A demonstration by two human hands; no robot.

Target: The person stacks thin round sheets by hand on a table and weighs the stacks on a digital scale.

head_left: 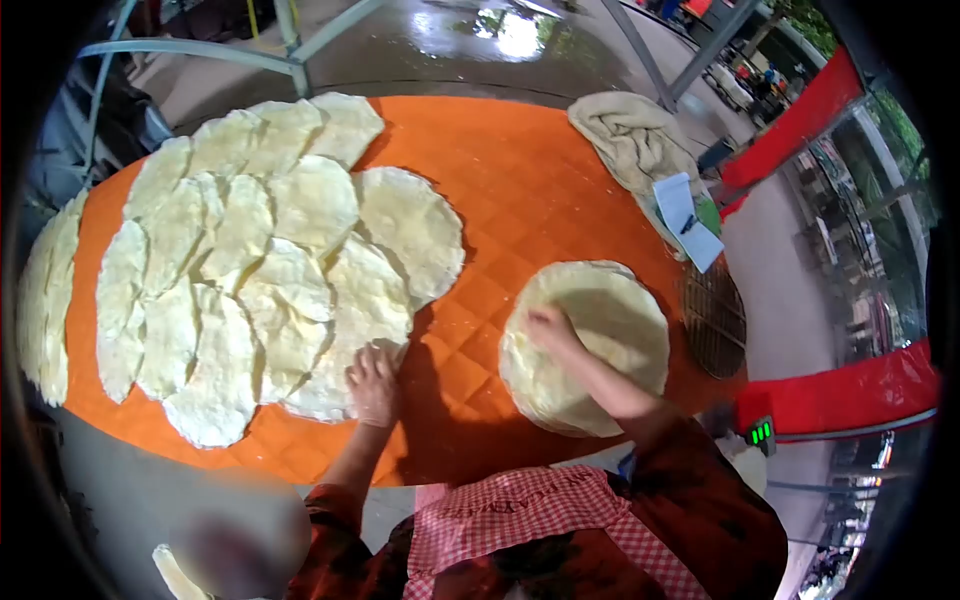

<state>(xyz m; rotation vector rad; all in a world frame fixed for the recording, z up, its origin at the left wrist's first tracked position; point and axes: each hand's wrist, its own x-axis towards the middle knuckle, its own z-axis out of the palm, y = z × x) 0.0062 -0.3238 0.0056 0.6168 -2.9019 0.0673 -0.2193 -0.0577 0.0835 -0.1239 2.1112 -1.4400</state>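
My left hand [373,385] lies with its fingers apart on the near edge of a thin, pale flatbread sheet [365,290], at the right side of a spread of overlapping sheets. Over to the right, a round stack of the same flatbread [610,375] sits on the orange cloth [500,190]. My right hand [550,328] is curled closed over the left part of that stack, close to its top surface. Whatever its fingers pinch, if anything, is hidden from this angle.
Several more overlapping flatbreads [240,230] cover the table's left half, and others hang at the far left edge [50,300]. A crumpled beige towel [635,140], a pale blue notepad [685,225] and a round dark rack [713,320] are along the right edge.
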